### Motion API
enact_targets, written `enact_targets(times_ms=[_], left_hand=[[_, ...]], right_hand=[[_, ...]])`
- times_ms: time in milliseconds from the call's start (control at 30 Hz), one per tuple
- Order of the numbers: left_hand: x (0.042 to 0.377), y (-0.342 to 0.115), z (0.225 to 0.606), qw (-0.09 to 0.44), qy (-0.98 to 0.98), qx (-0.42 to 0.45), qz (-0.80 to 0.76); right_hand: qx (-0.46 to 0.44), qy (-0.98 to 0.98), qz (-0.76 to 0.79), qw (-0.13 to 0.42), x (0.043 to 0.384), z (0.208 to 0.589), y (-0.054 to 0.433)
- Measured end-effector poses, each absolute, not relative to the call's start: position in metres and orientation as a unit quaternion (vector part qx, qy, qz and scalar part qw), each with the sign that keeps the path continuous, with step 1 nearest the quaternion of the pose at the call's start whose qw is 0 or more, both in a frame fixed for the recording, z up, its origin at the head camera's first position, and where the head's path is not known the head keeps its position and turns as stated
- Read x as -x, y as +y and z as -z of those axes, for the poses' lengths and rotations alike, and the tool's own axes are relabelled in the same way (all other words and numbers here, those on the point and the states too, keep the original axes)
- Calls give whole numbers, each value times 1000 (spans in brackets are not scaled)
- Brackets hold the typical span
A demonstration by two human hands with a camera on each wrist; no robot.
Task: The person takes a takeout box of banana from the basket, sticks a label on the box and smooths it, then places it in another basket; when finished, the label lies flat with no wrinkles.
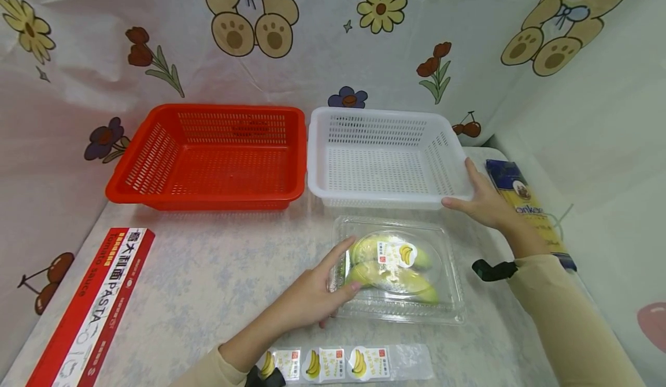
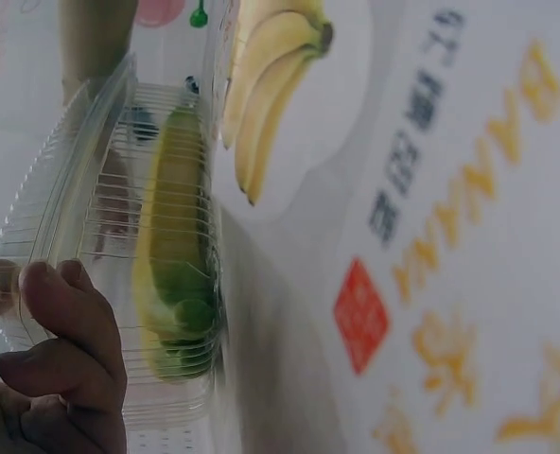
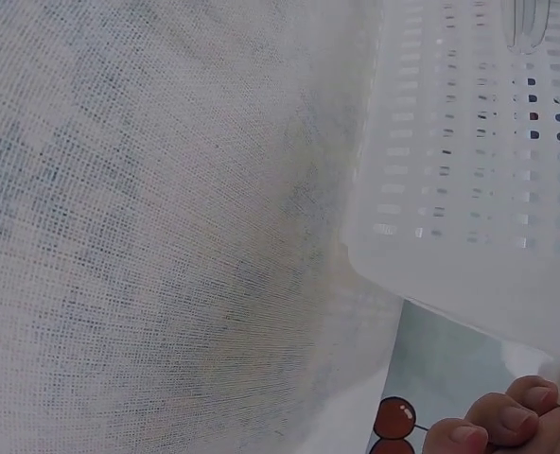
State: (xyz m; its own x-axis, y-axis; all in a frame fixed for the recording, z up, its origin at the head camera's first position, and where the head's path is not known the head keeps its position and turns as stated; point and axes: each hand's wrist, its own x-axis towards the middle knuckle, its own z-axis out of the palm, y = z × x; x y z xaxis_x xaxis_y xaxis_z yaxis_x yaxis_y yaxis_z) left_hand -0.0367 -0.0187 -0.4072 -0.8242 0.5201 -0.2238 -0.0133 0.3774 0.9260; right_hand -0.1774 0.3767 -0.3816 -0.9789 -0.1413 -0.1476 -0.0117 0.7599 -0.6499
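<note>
A clear plastic clamshell box (image 1: 395,309) with greenish-yellow bananas (image 1: 416,286) inside lies on the table, its lid bearing a round-edged banana label (image 1: 396,254). My left hand (image 1: 317,294) grips the box's left edge; in the left wrist view its fingers (image 2: 67,331) curl beside the rim. At the back right, my right hand (image 1: 486,202) holds the near right corner of a white perforated basket (image 1: 385,196), thumb at the front rim. The right wrist view shows fingertips (image 3: 516,416) at the basket's outer side. Nothing lies in the white basket.
A red basket (image 1: 224,196) stands left of the white one. A red pasta box (image 1: 93,312) lies at the left, and a blue-and-yellow packet (image 1: 525,202) along the right edge. A strip of banana labels (image 1: 346,364) lies at the front. A printed cloth (image 1: 322,45) hangs behind.
</note>
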Motion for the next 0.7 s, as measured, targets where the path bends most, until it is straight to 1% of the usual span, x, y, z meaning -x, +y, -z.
enact_targets(times_ms=[333, 533, 700], left_hand=[[29, -33, 399, 247, 796, -166, -528], [15, -45, 379, 257, 788, -170, -533], [8, -56, 359, 247, 793, -176, -529]], right_hand=[[41, 921, 369, 117, 184, 384, 384], [42, 918, 378, 115, 183, 385, 387], [41, 918, 378, 110, 184, 387, 389]])
